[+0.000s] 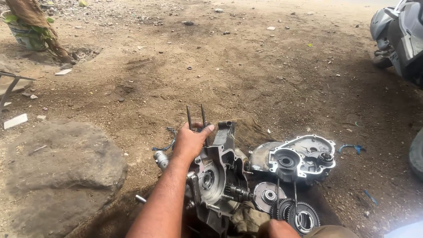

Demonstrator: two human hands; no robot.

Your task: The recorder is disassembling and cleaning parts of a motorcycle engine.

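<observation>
The fingers (203, 130) of the left hand (190, 142) are curled around a stud on the engine crankcase (216, 176) — stood upright on the dirt ground (246, 75), a detached cover (302, 158) and gears (299, 216) just beside it.

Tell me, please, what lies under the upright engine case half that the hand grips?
Bare dirt ground lies around the engine case half, with a crumpled cloth at its foot. The left hand and arm cover its near-left base.
</observation>
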